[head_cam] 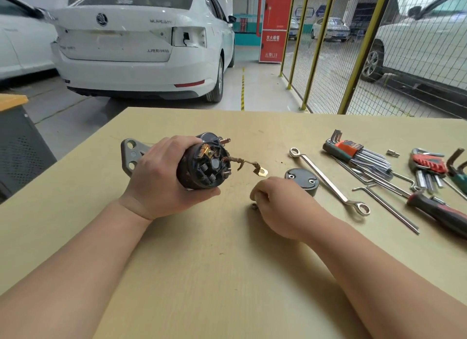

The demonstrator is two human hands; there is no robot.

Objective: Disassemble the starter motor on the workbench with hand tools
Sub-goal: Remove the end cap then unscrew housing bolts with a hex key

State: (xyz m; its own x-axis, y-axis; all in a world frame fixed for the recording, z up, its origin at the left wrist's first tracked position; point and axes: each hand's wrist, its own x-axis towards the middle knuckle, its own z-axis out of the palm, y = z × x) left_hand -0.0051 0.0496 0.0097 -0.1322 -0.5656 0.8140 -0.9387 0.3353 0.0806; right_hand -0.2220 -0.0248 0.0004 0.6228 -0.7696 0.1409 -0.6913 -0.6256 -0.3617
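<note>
My left hand (161, 177) is wrapped round the starter motor (204, 166) body, brush end facing me, braided lead (242, 161) hanging off to its right. My right hand (275, 204) is just right of the motor, knuckles up on the tabletop (202, 262), fingers curled. It's possibly pinching a small part; can't tell. The black end cap (302, 183) lies just beyond it, with the ring spanner (328, 180) further right.
</note>
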